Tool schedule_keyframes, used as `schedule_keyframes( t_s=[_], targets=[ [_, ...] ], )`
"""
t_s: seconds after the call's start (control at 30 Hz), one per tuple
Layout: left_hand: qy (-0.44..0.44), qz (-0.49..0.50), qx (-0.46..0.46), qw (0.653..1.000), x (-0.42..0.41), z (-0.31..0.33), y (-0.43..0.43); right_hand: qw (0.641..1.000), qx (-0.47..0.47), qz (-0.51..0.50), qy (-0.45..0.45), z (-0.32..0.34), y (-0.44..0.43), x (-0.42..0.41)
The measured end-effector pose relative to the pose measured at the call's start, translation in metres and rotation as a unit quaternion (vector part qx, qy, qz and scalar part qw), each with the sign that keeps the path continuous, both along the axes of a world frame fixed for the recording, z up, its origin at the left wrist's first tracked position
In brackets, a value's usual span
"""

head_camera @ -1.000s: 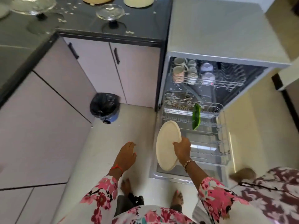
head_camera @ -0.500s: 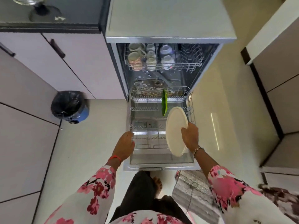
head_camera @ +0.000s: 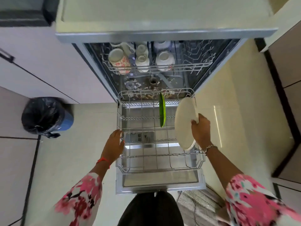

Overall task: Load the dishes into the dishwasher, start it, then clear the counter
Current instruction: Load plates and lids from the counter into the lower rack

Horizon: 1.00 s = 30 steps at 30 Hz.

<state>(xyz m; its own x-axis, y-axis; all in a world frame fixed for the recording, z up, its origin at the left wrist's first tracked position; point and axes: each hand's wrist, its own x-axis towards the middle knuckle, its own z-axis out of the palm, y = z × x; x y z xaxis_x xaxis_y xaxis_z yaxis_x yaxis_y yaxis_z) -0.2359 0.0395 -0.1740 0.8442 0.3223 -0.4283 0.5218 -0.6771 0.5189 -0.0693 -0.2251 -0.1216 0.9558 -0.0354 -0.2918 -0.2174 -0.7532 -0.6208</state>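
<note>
Plate (head_camera: pixel 184 123): stiff, smooth, likely breakable; take by rim.
Right hand (head_camera: pixel 201 128): pinches plate's rim.
Left hand (head_camera: pixel 114 144): fingers relaxed, at rack (head_camera: pixel 160 168) edge.

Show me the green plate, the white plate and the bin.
green plate (head_camera: pixel 162 111), head view, rim facing up
white plate (head_camera: pixel 184 123), head view, middle of its face
bin (head_camera: pixel 42 115), head view, its black liner

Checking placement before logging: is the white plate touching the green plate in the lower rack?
Apart. The head view shows open lower rack between the green plate and the white plate, which the right hand grips by its rim.
</note>
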Motion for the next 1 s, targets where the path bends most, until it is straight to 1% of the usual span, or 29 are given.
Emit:
schedule_keyframes(
  t_s=[0.17, 0.3, 0.47, 0.53, 0.63, 0.7, 0.8, 0.9, 1.0],
  targets=[
    [0.033, 0.028, -0.008, 0.999, 0.029, -0.089, 0.014, 0.998, -0.023, 0.039, -0.032, -0.077, 0.015, 0.054],
    [0.040, 0.027, 0.018, 0.999, 0.053, -0.156, 0.031, 0.996, -0.042, 0.063, -0.049, -0.132, 0.022, 0.087],
    [0.043, 0.064, 0.048, 0.996, 0.078, -0.206, 0.054, 0.994, -0.054, 0.069, -0.067, -0.170, 0.028, 0.115],
    [0.056, 0.084, 0.055, 0.993, 0.085, -0.220, 0.060, 0.993, -0.051, 0.072, -0.074, -0.180, 0.032, 0.125],
    [0.117, 0.139, 0.031, 0.983, 0.093, -0.230, 0.066, 0.993, -0.043, 0.076, -0.075, -0.192, 0.040, 0.133],
    [0.136, 0.158, 0.039, 0.977, 0.093, -0.237, 0.074, 0.993, -0.045, 0.082, -0.068, -0.201, 0.046, 0.135],
    [0.118, 0.162, 0.037, 0.979, 0.087, -0.248, 0.082, 0.993, -0.054, 0.088, -0.052, -0.216, 0.054, 0.136],
    [0.099, 0.170, 0.024, 0.980, 0.084, -0.249, 0.081, 0.996, -0.041, 0.072, -0.040, -0.224, 0.059, 0.137],
    [0.095, 0.150, 0.018, 0.984, 0.083, -0.247, 0.080, 0.996, -0.038, 0.072, -0.035, -0.221, 0.061, 0.139]
  ],
)
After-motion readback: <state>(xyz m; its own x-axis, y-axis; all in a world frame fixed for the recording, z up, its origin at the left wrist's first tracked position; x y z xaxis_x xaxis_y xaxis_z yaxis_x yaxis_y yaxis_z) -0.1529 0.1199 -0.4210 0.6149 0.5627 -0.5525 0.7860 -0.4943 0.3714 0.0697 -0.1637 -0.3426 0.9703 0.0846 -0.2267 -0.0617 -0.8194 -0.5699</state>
